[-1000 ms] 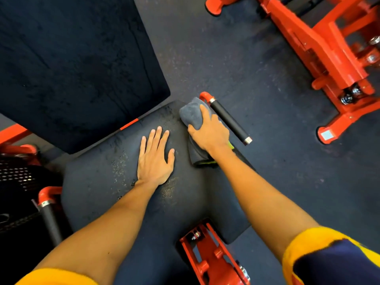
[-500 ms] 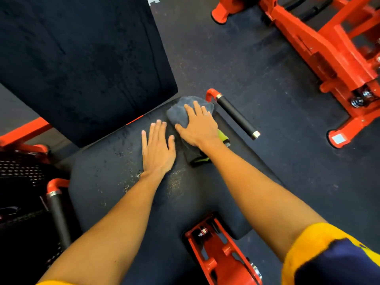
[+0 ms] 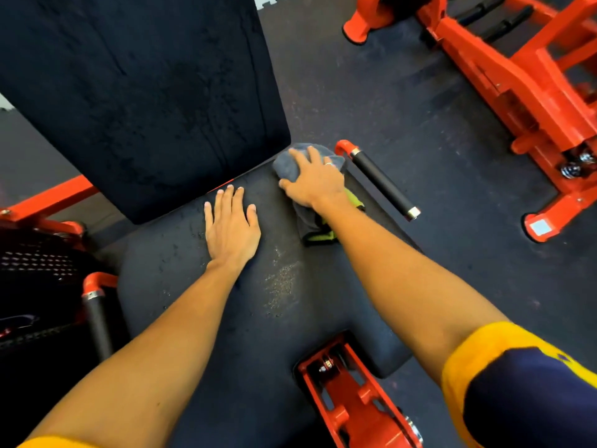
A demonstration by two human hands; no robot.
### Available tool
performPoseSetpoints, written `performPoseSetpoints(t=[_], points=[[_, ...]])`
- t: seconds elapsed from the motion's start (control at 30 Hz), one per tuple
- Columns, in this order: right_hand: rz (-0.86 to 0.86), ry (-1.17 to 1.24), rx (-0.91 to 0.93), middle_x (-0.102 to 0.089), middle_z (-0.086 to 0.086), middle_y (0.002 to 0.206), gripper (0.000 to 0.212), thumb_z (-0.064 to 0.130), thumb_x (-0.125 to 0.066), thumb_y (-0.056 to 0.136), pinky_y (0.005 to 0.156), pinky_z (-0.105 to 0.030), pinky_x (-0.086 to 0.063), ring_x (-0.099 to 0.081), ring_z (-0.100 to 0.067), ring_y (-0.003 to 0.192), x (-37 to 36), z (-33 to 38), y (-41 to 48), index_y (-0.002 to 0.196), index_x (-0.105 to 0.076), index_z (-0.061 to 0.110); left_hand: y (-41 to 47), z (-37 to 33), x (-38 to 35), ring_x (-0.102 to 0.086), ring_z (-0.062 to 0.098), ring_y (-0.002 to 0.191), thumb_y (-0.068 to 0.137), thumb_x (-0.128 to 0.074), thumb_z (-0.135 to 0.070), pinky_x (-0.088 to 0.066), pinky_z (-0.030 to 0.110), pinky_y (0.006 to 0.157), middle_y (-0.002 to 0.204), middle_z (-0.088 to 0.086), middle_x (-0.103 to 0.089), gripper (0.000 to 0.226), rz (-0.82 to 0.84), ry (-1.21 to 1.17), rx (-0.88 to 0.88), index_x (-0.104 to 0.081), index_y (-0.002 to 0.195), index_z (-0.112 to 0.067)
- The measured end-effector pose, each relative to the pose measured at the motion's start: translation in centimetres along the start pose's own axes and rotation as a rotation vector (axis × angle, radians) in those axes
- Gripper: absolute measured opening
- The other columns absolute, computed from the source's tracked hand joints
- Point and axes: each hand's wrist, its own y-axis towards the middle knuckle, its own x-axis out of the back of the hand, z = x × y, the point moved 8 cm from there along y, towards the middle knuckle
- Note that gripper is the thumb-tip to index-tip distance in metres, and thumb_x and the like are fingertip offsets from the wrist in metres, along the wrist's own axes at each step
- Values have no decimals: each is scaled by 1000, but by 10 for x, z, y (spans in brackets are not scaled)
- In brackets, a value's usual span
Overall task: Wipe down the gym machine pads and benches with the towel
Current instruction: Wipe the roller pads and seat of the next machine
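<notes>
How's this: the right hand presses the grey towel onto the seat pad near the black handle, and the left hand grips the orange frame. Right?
One slip: the left hand grips nothing; it lies flat, fingers straight, on the seat pad. The right hand does press the grey towel onto that pad near the black handle. The head view shows this.

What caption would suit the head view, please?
Right hand presses the towel on the seat pad; left hand rests flat.

Right hand (image 3: 318,182) presses towel (image 3: 292,164) on seat pad (image 3: 200,286).
</notes>
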Motion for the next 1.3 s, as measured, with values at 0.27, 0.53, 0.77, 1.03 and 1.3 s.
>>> performPoseSetpoints(t=[0.27, 0.53, 0.77, 1.03, 1.3], points=[[-51, 20, 91, -16, -6, 172, 75, 55, -56, 98, 121, -50, -27, -22, -35, 155, -10, -28, -45, 163, -24, 35, 5, 5, -9, -9, 21, 158, 107, -25, -45, -4, 48, 128, 170, 2, -18, 61, -13, 80, 34, -24, 162, -20], [51, -68, 173, -40, -6, 159, 71, 63, -56, 87, 115, -50, -33, -40, -37, 142, -16, 68, 37, 150, -47, 31, 5, 7, -9, -15, 22, 156, 102, -19, -44, -9, 49, 127, 168, 2, -24, 63, -53, 113, 34, -30, 159, -19], [90, -56, 144, -48, -8, 147, 62, 59, -57, 92, 104, -49, -41, -50, -41, 132, 10, 30, 64, 145, -51, 26, 5, 6, -10, -15, 21, 157, 103, -21, -43, -9, 48, 128, 168, 1, -23, 61, -46, 117, 39, -30, 160, -22], [101, -111, 264, -44, -9, 152, 67, 57, -54, 90, 111, -47, -37, -46, -40, 136, -14, 88, 33, 148, -48, 24, 5, 6, -9, -18, 22, 156, 103, -20, -37, -12, 50, 127, 167, 4, -28, 59, -58, 112, 33, -33, 157, -18], [6, -96, 133, -41, -9, 155, 64, 51, -52, 95, 111, -50, -36, -42, -39, 140, -8, 45, 46, 153, -41, 26, 6, 7, -9, -13, 19, 157, 103, -12, -37, -8, 47, 128, 169, 0, -22, 61, -42, 108, 41, -30, 160, -23]])
